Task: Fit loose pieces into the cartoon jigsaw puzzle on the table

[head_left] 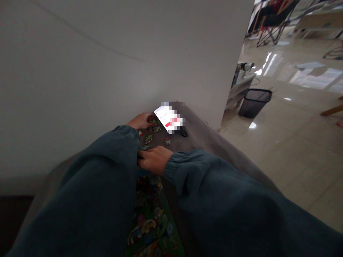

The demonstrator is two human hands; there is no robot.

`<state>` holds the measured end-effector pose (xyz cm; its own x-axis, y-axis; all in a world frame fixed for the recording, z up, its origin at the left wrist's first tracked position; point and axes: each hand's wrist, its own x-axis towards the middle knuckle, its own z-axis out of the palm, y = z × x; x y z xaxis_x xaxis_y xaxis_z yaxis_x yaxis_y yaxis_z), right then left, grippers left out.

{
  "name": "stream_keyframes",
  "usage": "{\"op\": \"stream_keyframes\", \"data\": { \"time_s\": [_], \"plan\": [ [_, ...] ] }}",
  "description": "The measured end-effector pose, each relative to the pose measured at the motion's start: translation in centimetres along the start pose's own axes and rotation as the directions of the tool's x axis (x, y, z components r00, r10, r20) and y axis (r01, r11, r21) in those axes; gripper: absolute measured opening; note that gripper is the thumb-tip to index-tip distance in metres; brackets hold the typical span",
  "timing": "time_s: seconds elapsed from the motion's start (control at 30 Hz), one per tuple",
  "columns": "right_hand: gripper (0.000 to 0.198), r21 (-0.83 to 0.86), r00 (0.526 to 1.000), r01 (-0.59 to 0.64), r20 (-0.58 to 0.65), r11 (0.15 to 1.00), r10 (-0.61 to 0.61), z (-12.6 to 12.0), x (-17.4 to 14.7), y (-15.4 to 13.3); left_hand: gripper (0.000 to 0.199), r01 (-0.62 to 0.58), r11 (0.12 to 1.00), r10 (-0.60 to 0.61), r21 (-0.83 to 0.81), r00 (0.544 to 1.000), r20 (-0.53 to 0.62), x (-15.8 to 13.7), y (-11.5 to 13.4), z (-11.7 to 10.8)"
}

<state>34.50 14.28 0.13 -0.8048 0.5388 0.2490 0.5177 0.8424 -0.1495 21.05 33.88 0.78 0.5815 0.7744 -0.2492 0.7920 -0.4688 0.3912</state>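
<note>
Puzzle pieces (151, 134) loose on grey cushion (203, 137), left hand (139, 120) and right hand (154, 159) resting on them, grip unclear, phone (168, 118) writing unreadable

head-worn view, looking down, close over arms

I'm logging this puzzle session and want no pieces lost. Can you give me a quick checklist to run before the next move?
1. Left hand among the loose pieces: ok, by the phone.
2. Right hand at the pieces: ok; grip cannot tell.
3. Assembled puzzle flat on grey surface: ok.
4. Pieces clear of the edge: ok.
5. Phone stable: cannot tell, it leans on a stand.
6. Light: not ok, dim.
</note>
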Motion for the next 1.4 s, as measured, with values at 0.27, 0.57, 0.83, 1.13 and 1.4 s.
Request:
{"op": "stream_keyframes", "data": {
  "time_s": [0.27, 0.57, 0.83, 1.13, 1.4],
  "plan": [
    [0.034, -0.008, 1.000, 0.006, -0.008, 1.000, -0.006, 0.2, 0.0, -0.1, 0.038, 0.141, 0.982, -0.146, 0.129, 0.989, 0.035, -0.5, -0.2, -0.5],
    [0.032, 0.007, 1.000, 0.013, -0.008, 1.000, -0.013, 0.4, 0.0, -0.1, 0.038, 0.258, 0.937, -0.252, 0.235, 0.966, -0.053, -2.2, -1.7, -2.0],
    [0.033, 0.005, 1.000, 0.015, 0.006, 1.000, -0.015, 0.5, 0.2, 0.0, 0.037, 0.232, 0.934, -0.244, 0.272, 0.970, 0.010, -1.9, -1.3, -1.3],
    [0.031, 0.005, 1.000, 0.016, -0.005, 1.000, -0.016, 0.8, 0.0, 0.0, 0.034, 0.270, 0.954, -0.260, 0.126, 0.961, -0.095, -3.9, -3.2, -2.9],
    [0.033, 0.008, 1.000, 0.016, 0.023, 1.000, -0.017, 0.9, 0.1, 0.1, 0.026, 0.304, 0.952, -0.301, 0.024, 0.949, -0.092, -7.9, -5.1, -3.9]
  ]
}}
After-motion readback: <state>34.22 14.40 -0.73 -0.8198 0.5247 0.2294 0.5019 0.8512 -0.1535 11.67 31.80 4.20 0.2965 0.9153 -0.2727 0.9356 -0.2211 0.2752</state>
